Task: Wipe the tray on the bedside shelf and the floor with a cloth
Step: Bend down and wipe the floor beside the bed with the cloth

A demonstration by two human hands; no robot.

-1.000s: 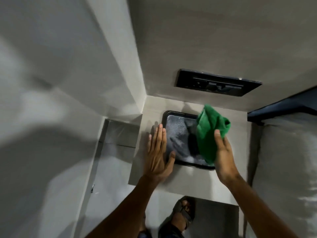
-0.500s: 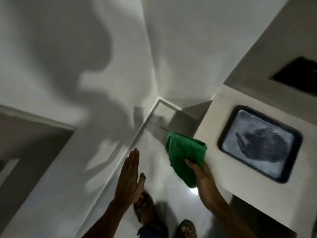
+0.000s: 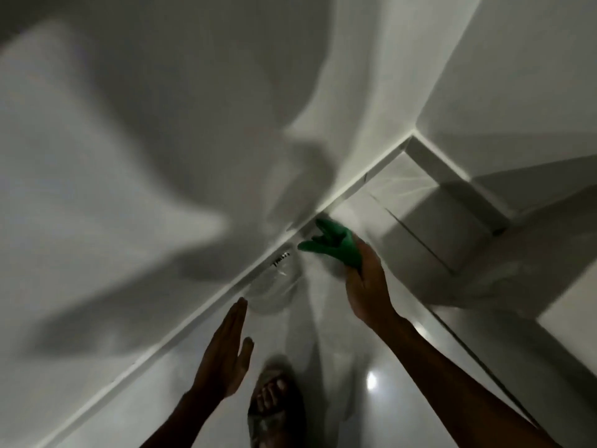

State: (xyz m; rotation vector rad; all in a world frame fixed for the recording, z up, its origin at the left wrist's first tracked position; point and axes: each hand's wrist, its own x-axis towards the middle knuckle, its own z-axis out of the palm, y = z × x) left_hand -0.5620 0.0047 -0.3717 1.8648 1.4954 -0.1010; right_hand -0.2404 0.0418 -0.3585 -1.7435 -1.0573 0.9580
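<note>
My right hand point(image 3: 366, 286) grips a crumpled green cloth point(image 3: 336, 245) and holds it low over the glossy pale floor point(image 3: 323, 334), close to the white skirting point(image 3: 226, 286) along the wall. Whether the cloth touches the floor I cannot tell. My left hand point(image 3: 226, 357) is flat with its fingers straight and together, holding nothing, lower left of the cloth. The tray is out of view. The pale bedside shelf point(image 3: 568, 305) shows only as a corner at the right edge.
A white wall point(image 3: 145, 156) fills the left and top, with blurred shadows. A sandalled foot point(image 3: 274, 405) stands on the floor below my hands. Tile joints point(image 3: 416, 234) run across the floor toward the corner under the shelf. A light reflection point(image 3: 371, 381) glints on the floor.
The view has swung left and down, off the shelf and tray. My right hand has carried the green cloth from above the tray down to the floor by the skirting. My left hand left the shelf.
</note>
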